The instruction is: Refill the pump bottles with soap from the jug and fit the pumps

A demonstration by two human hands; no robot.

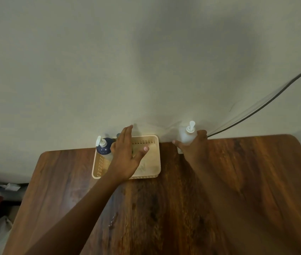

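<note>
Head view looks down on a wooden table (164,208) set against a pale wall (109,61). At the far edge of the table stands a cream slotted basket (154,159). A dark blue pump bottle (104,148) with a white pump fitted stands upright in the basket's far left corner. The left hand (125,155) is stretched over the basket with the fingers spread and extended and the thumb splayed to the right; it grips nothing, and its edge lies just beside the dark blue bottle, though contact cannot be confirmed. A second object in the basket behind this hand is mostly hidden. To the right of the basket, apart from it, a white pump bottle (186,137) with its pump fitted stands upright at the table's far edge, close to the wall. The right hand (193,147) is wrapped around the lower body of this white bottle, thumb on the left side and fingers curled round the right. A dark cable (267,102) runs down the wall from the upper right toward the table edge behind the right hand.
</note>
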